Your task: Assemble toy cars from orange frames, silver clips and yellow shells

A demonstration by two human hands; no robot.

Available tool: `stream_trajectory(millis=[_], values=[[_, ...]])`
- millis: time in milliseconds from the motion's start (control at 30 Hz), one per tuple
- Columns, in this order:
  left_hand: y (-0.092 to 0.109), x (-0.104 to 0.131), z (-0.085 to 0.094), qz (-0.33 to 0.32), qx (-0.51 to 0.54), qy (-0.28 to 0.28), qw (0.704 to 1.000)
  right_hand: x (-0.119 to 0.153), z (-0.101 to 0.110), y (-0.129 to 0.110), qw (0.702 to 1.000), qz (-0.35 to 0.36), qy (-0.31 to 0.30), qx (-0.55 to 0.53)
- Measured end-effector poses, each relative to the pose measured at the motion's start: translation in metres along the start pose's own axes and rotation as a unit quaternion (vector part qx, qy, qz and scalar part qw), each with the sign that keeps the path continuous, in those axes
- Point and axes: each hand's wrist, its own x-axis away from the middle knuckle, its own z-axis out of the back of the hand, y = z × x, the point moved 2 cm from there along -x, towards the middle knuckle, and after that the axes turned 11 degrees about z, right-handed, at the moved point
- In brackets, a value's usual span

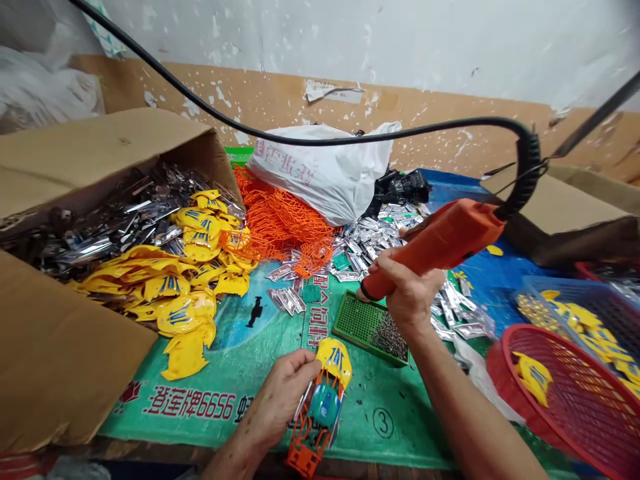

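My left hand (283, 393) is closed on a toy car body (324, 403) near the table's front edge. That body has a yellow printed panel at its far end, an orange frame and a green piece in the middle. My right hand (413, 290) is wrapped round an orange electric screwdriver (445, 237), whose black cable arches overhead. The screwdriver's front end is over a small green tray (357, 320) with many small screws (390, 335) heaped at its right end. The bit itself cannot be made out.
Left stands a cardboard box (65, 373) of shiny dark parts, with yellow panels (180, 310) spilling beside it. Orange frames (280, 217), a white sack (325, 173) and silver pieces (375, 240) lie behind. A red basket (565, 393) and a clear bin (550, 293) stand right.
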Motion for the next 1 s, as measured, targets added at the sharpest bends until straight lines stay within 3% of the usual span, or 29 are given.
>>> stream_trajectory(millis=[167, 533, 800, 1000], values=[[-0.001, -0.001, 0.001, -0.002, 0.027, 0.002, 1.000, 0.003, 0.001, -0.010, 1.000, -0.004, 0.000, -0.015], [-0.001, -0.001, -0.005, -0.026, 0.098, 0.047, 0.994, 0.042, -0.010, -0.077, 0.987, -0.106, -0.056, -0.103], [0.000, 0.000, -0.006, -0.047, 0.126, 0.023, 0.991, 0.064, -0.013, -0.075, 0.982, -0.092, -0.153, -0.057], [-0.001, -0.001, -0.007, -0.045, 0.126, 0.025, 0.991, 0.065, -0.011, -0.072, 0.986, -0.070, -0.149, -0.030]])
